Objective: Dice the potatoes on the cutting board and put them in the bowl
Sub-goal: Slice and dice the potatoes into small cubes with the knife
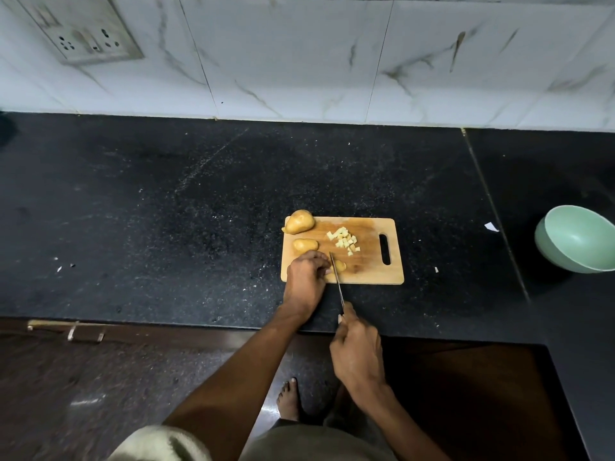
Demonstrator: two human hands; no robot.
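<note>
Head view: wooden cutting board (pixel 366 261) lies on the black counter (pixel 166 211). My left hand (pixel 306 277) sits at its near left corner, fingers curled down on a potato piece (pixel 340 266). My right hand (pixel 357 351) is wrapped around the handle of the knife (pixel 336 277), blade across that piece. Small pile of diced cubes (pixel 344 241) mid-board. Two more potatoes at the far left: a larger one (pixel 299 221) on the corner, a smaller one (pixel 305 245) just nearer. Green bowl (pixel 575 239) well apart, far right.
</note>
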